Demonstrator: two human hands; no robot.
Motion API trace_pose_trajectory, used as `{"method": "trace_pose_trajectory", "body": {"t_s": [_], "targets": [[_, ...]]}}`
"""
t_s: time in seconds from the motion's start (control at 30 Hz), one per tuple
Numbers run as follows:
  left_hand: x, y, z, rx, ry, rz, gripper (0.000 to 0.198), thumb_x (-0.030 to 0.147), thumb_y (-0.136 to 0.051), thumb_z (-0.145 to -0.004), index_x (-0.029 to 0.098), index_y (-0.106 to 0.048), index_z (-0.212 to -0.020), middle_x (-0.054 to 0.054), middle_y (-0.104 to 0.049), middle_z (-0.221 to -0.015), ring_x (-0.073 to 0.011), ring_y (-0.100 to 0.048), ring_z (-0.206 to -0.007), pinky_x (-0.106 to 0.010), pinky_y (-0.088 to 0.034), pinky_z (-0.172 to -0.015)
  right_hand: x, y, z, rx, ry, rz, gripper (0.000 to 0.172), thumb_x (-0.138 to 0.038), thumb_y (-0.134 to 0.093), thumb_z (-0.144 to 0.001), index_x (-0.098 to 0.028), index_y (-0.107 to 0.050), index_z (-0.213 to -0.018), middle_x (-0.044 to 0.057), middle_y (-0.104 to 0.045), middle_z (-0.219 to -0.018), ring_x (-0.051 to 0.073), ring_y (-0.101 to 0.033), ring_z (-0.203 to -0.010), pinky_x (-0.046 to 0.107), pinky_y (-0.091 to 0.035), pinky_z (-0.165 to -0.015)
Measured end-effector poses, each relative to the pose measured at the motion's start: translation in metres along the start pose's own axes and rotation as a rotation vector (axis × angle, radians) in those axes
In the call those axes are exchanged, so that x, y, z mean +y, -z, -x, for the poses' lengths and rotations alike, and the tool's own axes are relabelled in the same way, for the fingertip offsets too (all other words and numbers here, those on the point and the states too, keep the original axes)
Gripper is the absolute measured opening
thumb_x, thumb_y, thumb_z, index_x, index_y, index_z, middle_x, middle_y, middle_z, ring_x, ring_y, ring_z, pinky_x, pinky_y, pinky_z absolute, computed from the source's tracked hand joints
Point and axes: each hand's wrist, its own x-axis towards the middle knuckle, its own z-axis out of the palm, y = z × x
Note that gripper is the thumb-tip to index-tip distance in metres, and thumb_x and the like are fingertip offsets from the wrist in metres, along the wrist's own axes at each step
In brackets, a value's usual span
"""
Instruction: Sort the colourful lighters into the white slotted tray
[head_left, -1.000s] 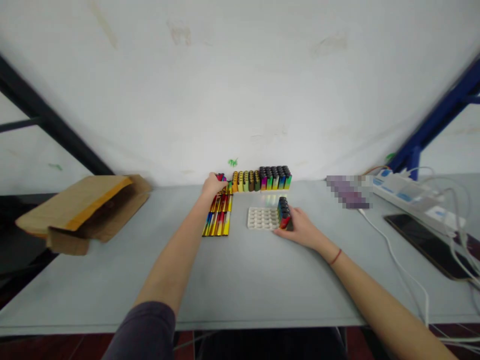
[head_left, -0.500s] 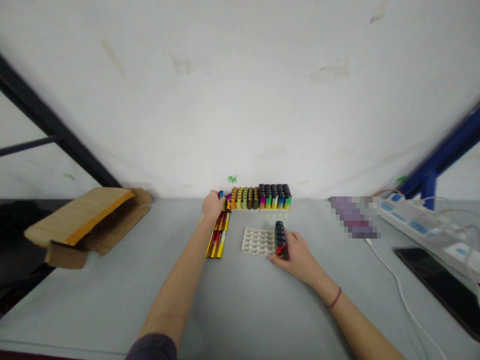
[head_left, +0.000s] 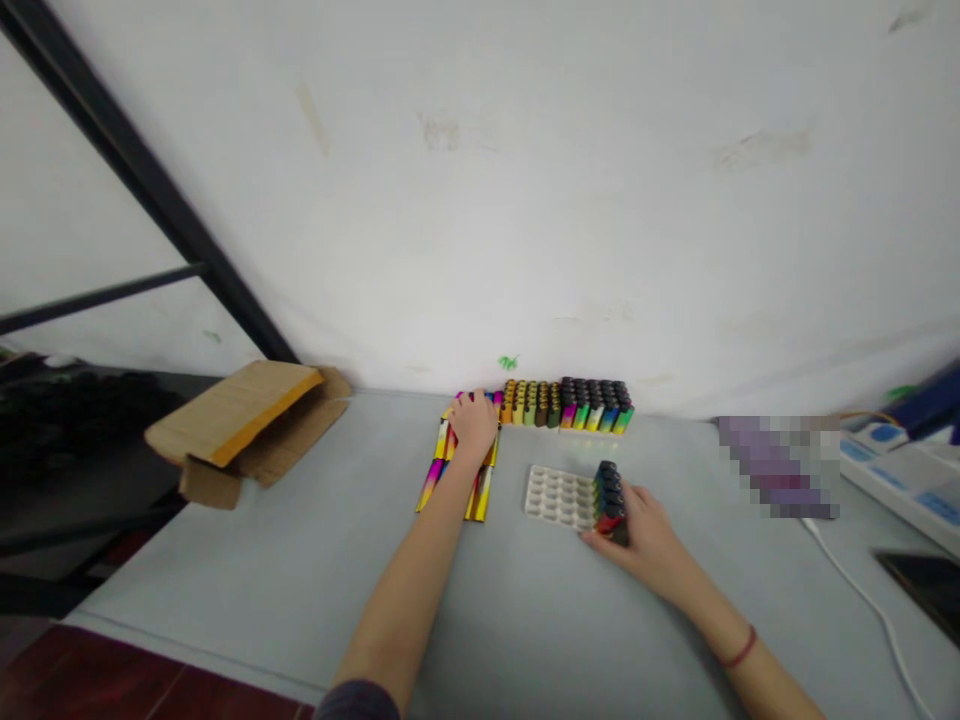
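1. Room: a scuffed white wall (head_left: pixel 525 220) behind a pale grey table (head_left: pixel 255 590), seen from where I stand.
2. Far middle, against the wall: yellow-and-dark lighters (head_left: pixel 531 404) upright in a block; to their right, touching or nearly so, black-capped lighters (head_left: pixel 596 405).
3. Middle, nearer: one white tray (head_left: pixel 559 497) with round cups; a row of lighters (head_left: pixel 610 492) stands at its right end.
4. Right hand (head_left: pixel 649 530): against that row's right side, thumb at its near end, fingers beyond; clamped or merely bracing, I cannot tell.
5. Left of the tray: shiny striped pieces (head_left: pixel 481 497), lying flat.
6. Left hand (head_left: pixel 474 425): over their far end, fingers bent downward; whether closed on a piece is hidden.
7. Handling, my estimate: lighters light, stiff, smooth enough to slip, easily toppled; best pinched on the body just under the cap. Tray probably thin and light; steady it by the rim.
8. Far left: an open cardboard box (head_left: pixel 240 410).
9. Right: white power strip (head_left: pixel 911 485), white cable (head_left: pixel 862 592), dark phone (head_left: pixel 921 590).
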Motion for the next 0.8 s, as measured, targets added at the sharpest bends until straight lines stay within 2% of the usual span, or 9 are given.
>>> {"method": "trace_pose_trajectory", "body": {"t_s": [0.07,0.2,0.27,0.33,0.47,0.57,0.67,0.8], "targets": [[-0.014,0.004,-0.008,-0.018,-0.045,0.022,0.047,0.027,-0.036,-0.104,0.015,-0.062,-0.141,-0.022,-0.064,-0.142,-0.0372,-0.057,-0.133,-0.051,-0.045,-0.108,0.002,0.001,0.001,0.003,0.001,-0.009,0.068,-0.053,-0.072,-0.081,-0.018,-0.059,-0.137,0.017,-0.072,-0.112,0.038,-0.067,-0.103,0.053,-0.055,-0.093],[-0.062,0.01,-0.038,-0.037,-0.234,0.085,0.047,0.023,-0.036,-0.103,0.015,-0.061,-0.141,-0.018,-0.065,-0.144,-0.029,-0.056,-0.138,-0.046,-0.039,-0.119,0.002,0.006,0.0,0.003,-0.001,-0.044,0.066,-0.054,-0.074,-0.079,-0.017,-0.062,-0.133,0.017,-0.073,-0.109,0.038,-0.069,-0.1,0.053,-0.057,-0.091],[-0.082,0.007,-0.048,-0.111,-0.347,0.125,0.043,0.026,-0.041,-0.102,0.018,-0.065,-0.137,-0.018,-0.064,-0.145,-0.0281,-0.055,-0.141,-0.045,-0.04,-0.12,0.001,0.009,-0.001,0.001,-0.017,-0.06,0.068,-0.055,-0.077,-0.076,-0.017,-0.064,-0.131,0.016,-0.074,-0.108,0.038,-0.069,-0.098,0.053,-0.058,-0.09],[-0.093,-0.002,-0.049,-0.158,-0.361,0.137,0.043,0.027,-0.041,-0.102,0.018,-0.065,-0.137,-0.019,-0.062,-0.149,-0.0297,-0.053,-0.144,-0.049,-0.039,-0.121,-0.001,0.012,-0.002,-0.001,-0.027,-0.074,0.07,-0.056,-0.079,-0.074,-0.017,-0.064,-0.131,0.017,-0.074,-0.109,0.039,-0.07,-0.1,0.053,-0.058,-0.091],[-0.085,-0.023,-0.035,-0.152,-0.357,0.102,0.048,0.021,-0.034,-0.103,0.017,-0.06,-0.144,-0.019,-0.05,-0.161,-0.0312,-0.039,-0.155,-0.06,-0.027,-0.126,-0.004,0.016,-0.004,-0.015,-0.023,-0.078,0.069,-0.058,-0.079,-0.075,-0.018,-0.064,-0.13,0.016,-0.075,-0.109,0.038,-0.07,-0.1,0.051,-0.058,-0.091],[-0.074,-0.029,-0.03,-0.142,-0.329,0.095,0.051,0.021,-0.03,-0.104,0.017,-0.056,-0.148,-0.019,-0.047,-0.163,-0.0307,-0.037,-0.156,-0.061,-0.028,-0.126,-0.005,0.016,-0.004,-0.007,-0.02,-0.065,0.066,-0.059,-0.078,-0.076,-0.018,-0.065,-0.126,0.016,-0.075,-0.109,0.037,-0.069,-0.099,0.052,-0.057,-0.092],[-0.072,-0.027,-0.033,-0.147,-0.35,0.118,0.052,0.02,-0.032,-0.103,0.016,-0.055,-0.149,-0.021,-0.048,-0.161,-0.0338,-0.039,-0.155,-0.064,-0.031,-0.123,-0.004,0.014,-0.005,-0.006,-0.018,-0.05,0.066,-0.06,-0.077,-0.076,-0.017,-0.065,-0.124,0.017,-0.074,-0.112,0.038,-0.069,-0.101,0.054,-0.057,-0.093],[-0.078,-0.016,-0.038,-0.112,-0.491,0.152,0.047,0.015,-0.043,-0.096,0.01,-0.061,-0.139,-0.027,-0.052,-0.156,-0.038,-0.037,-0.155,-0.064,-0.028,-0.125,-0.001,0.014,-0.006,-0.025,0.007,-0.042,0.071,-0.059,-0.077,-0.077,-0.014,-0.062,-0.13,0.019,-0.073,-0.115,0.039,-0.068,-0.104,0.054,-0.056,-0.095]]}}
